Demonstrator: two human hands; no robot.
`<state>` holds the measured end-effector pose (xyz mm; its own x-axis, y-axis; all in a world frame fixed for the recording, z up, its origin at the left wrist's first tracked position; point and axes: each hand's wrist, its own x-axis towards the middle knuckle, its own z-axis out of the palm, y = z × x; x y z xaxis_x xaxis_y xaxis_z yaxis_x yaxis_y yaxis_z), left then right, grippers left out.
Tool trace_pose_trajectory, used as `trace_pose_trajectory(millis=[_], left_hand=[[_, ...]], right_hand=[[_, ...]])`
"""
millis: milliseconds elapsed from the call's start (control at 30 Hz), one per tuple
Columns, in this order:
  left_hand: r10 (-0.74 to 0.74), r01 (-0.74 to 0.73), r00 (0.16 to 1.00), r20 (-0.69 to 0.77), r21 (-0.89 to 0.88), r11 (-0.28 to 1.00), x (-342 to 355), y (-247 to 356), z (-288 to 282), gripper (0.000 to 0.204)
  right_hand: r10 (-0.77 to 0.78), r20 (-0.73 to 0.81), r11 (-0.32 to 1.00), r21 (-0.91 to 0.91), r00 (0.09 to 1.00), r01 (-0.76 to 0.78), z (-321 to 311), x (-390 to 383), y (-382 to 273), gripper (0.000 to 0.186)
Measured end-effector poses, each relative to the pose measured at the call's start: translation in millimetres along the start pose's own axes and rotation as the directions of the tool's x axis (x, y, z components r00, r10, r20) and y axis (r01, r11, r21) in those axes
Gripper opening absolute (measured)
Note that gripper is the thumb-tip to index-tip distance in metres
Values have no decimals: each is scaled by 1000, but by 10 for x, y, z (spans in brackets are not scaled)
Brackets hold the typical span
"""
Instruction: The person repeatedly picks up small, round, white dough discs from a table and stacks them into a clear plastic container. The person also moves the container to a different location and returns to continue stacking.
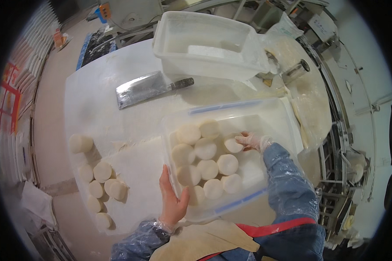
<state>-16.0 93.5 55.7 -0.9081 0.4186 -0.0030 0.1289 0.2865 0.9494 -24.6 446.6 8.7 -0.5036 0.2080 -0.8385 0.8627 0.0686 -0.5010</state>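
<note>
A clear plastic tub (231, 108) with blue clips sits in front of me, holding several round white dough pieces (207, 169). My left hand (172, 198) grips the tub's near left wall, thumb inside the rim. My right hand (250, 141), in a thin clear glove, reaches into the tub and its fingers close on one dough piece (233, 145) near the right side. Both forearms wear blue sleeves under clear plastic covers.
Several more dough pieces (102, 172) lie on the white floured table (96, 100) to the left. A cleaver (143, 89) rests at the back. A second, empty clear tub (204, 43) stands behind. A metal cylinder (295, 71) and machinery sit on the right.
</note>
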Motion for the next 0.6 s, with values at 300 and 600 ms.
trace_pose_trajectory(millis=[300,600], left_hand=[[69,-79,992,-105,-94,992,-332,-301,-285,52],[-455,320,841,-292,-409,854,-1082,-1246,-1612,19]], right_hand=[[-594,-255,804,-159,763,572,615,-561,-701,27],[-357,411,600,-587,839,543,3568,-714,-1213,35]])
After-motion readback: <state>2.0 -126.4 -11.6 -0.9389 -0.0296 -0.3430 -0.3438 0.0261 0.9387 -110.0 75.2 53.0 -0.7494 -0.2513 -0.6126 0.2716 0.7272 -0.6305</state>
